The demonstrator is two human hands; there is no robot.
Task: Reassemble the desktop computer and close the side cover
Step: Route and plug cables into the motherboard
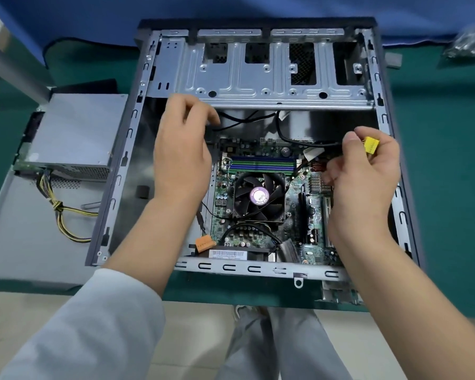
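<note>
The open desktop case (258,270) lies flat on the table with its motherboard (305,215) and round CPU fan (258,197) exposed. My right hand (365,174) is over the board's right side and pinches a yellow connector (371,145) on a black cable (299,139). My left hand (181,152) hovers over the case's left part, its fingers curled at a thin black cable (231,124) below the drive cage (258,75). An orange connector (203,243) lies loose near the front rail.
The grey power supply (74,133) with yellow and black wires (61,212) rests on the removed side cover (25,242), left of the case. A bag of screws (469,42) lies at the far right. A small grey block (394,59) sits beside the case.
</note>
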